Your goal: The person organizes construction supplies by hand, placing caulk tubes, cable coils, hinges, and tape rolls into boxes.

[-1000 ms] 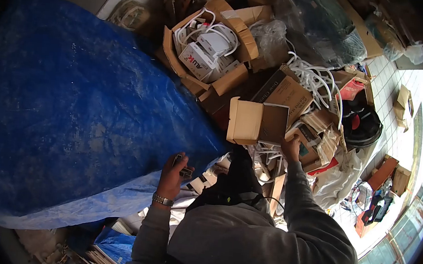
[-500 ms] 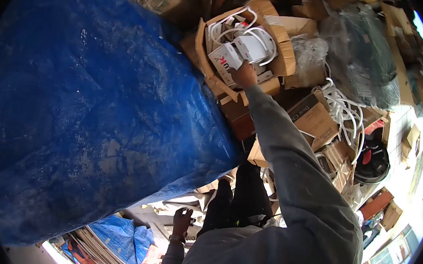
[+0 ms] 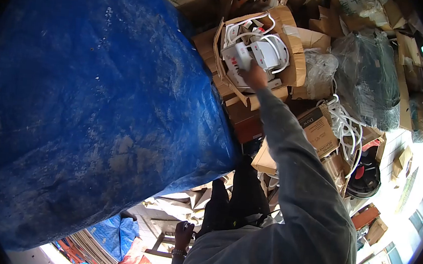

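Tarpaulin of wrinkled blue plastic (image 3: 99,97) spreads left of an open brown cardboard carton (image 3: 295,49). Far below and left of the carton lies a stack of thin brown sheets (image 3: 91,250), a crumpled bright blue sheet (image 3: 117,235) beside it. Well below the carton is the left hand (image 3: 184,234), a metal band (image 3: 179,252) at its wrist; its fingers are curled, but I cannot tell whether they grip anything. Inside the carton, the right hand (image 3: 255,77), well apart from the left, has its fingers clamped on a small white box (image 3: 242,55), blurred. Curved white tubing (image 3: 287,59) lies to the carton's right side. Just right of the carton sits crumpled clear plastic wrap (image 3: 320,68); below and right of it, a brown cardboard box printed "Dow" (image 3: 322,135), then tangled white tubes (image 3: 344,121); farther right, a dark bundle wrapped in clear plastic (image 3: 369,88).
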`<state>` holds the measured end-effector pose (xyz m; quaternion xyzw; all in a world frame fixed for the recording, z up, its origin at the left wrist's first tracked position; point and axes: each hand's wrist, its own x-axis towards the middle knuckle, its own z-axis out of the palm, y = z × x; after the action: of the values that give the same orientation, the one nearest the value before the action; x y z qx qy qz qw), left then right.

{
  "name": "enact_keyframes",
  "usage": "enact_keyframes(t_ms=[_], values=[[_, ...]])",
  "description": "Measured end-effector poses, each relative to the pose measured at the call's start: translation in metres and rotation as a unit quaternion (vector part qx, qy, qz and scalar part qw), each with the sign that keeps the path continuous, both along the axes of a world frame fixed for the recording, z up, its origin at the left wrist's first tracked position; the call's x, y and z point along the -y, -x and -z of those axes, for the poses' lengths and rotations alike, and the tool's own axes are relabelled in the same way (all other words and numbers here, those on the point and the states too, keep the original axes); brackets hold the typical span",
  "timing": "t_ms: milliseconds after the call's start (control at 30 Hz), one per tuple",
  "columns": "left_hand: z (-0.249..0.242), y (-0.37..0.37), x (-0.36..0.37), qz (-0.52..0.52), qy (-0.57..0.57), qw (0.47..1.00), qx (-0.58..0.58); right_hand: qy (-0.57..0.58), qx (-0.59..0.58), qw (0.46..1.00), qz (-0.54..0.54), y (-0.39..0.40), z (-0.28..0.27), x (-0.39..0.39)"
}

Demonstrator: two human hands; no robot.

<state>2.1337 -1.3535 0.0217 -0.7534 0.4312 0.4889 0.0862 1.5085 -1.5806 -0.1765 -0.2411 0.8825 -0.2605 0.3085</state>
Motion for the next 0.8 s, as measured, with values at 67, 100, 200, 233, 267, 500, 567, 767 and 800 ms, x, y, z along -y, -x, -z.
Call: enact_keyframes(t_ms=[67, 100, 200, 233, 267, 500, 567, 767, 800], values=[[-0.008, 0.019, 0.010, -0.003, 0.048, 0.998, -0.027, 0.139, 0.103, 0.981, 0.088, 0.016, -0.053, -0.032], [-0.008, 0.023, 0.012, -0.007, 0.047, 0.998, -0.029, 0.239, 0.103, 0.957, 0.126, 0.027, -0.051, -0.053], [-0.010, 0.027, 0.019, -0.082, 0.019, 0.995, -0.058, 0.449, 0.226, 0.838, 0.214, 0.051, -0.102, -0.098], [-0.009, 0.027, 0.020, -0.081, 0.019, 0.995, -0.060, 0.450, 0.223, 0.838, 0.214, 0.060, -0.096, -0.107], [-0.006, 0.027, 0.022, -0.042, 0.030, 0.996, -0.066, 0.445, 0.269, 0.825, 0.219, 0.066, -0.095, -0.110], [0.006, 0.042, 0.042, -0.008, 0.091, 0.988, -0.123, 0.469, 0.321, 0.785, 0.245, 0.057, -0.109, -0.139], [-0.017, 0.079, 0.066, -0.011, 0.059, 0.985, -0.159, 0.433, 0.364, 0.804, 0.183, 0.024, -0.128, -0.145], [-0.075, 0.183, 0.116, -0.086, 0.035, 0.931, -0.352, 0.305, 0.513, 0.802, 0.019, -0.127, -0.198, -0.185], [-0.078, 0.191, 0.117, -0.153, 0.024, 0.892, -0.425, 0.288, 0.546, 0.787, 0.000, -0.151, -0.210, -0.192]])
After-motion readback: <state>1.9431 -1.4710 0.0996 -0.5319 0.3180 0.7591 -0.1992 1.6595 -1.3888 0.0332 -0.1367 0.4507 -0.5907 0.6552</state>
